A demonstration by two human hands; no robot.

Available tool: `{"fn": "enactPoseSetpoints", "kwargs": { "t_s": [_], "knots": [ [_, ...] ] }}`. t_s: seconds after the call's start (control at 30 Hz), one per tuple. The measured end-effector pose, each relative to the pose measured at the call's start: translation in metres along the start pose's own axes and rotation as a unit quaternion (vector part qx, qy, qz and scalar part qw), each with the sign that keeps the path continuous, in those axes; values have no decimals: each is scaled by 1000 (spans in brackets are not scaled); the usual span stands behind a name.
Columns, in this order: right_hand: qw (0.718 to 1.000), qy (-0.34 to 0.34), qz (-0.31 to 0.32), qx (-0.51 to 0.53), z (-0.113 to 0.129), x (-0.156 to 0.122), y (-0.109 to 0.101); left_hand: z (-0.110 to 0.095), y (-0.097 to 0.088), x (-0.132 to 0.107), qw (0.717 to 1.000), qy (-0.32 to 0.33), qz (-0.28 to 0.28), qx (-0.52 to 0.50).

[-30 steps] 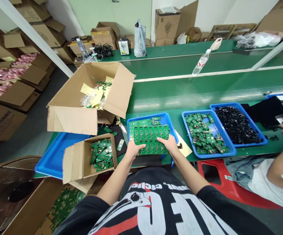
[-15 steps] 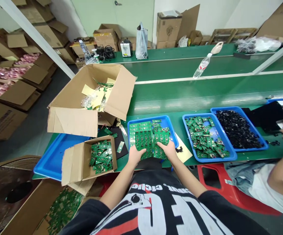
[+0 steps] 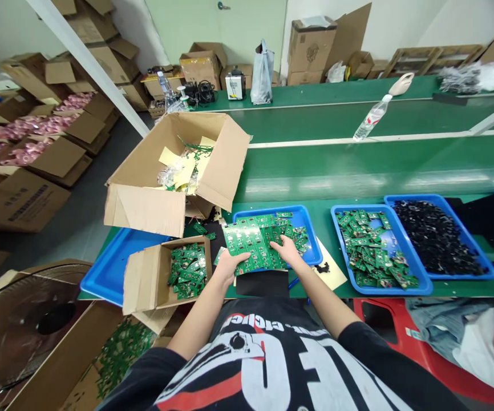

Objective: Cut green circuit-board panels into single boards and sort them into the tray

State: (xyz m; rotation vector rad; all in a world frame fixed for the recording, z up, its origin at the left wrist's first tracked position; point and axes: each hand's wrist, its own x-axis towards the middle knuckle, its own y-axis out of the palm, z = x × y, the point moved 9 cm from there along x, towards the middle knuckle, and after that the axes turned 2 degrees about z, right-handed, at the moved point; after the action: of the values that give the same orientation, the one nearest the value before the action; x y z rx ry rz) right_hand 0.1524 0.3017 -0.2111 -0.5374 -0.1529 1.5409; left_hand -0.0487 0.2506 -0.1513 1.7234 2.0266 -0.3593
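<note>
A green panel of joined circuit boards [image 3: 247, 242] is tilted in front of me, over the near side of a blue tray [image 3: 313, 234]. My left hand [image 3: 231, 265] grips its lower left edge, thumb on top and fingers hidden beneath. At the right part of the panel, my right hand [image 3: 287, 251] is closed with its thumb on the boards; the edges there overlap, so I cannot tell whether it holds a second piece. Loose small circuit boards [image 3: 300, 237] lie in the tray, partly covered by the panel.
To the left stand a small carton of boards [image 3: 145, 279], a large open carton [image 3: 144, 214] and a blue tray [image 3: 101, 277]. On the right are a tray of boards [image 3: 339, 251] and a tray of black parts [image 3: 430, 228]. A person sits at far right.
The panel has turned and tilted leftward, uncovering loose boards in the tray's right side and a black pad below. My view has shifted left.
</note>
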Motion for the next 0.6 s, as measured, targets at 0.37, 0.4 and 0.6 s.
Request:
{"fn": "enactPoseSetpoints", "kwargs": {
  "t_s": [0.37, 0.4, 0.6],
  "knots": [
    [987, -59, 49, 144, 63, -1, -22, -30, 28, -4, 979, -46, 186, 72],
    [978, -49, 98, 178, 69, 1, -20, -35, 32, -4, 970, -53, 219, 88],
    [922, 34, 293, 251, 85, -5, -9, -56, 54, -5, 880, -63, 402, 245]
  ]
}}
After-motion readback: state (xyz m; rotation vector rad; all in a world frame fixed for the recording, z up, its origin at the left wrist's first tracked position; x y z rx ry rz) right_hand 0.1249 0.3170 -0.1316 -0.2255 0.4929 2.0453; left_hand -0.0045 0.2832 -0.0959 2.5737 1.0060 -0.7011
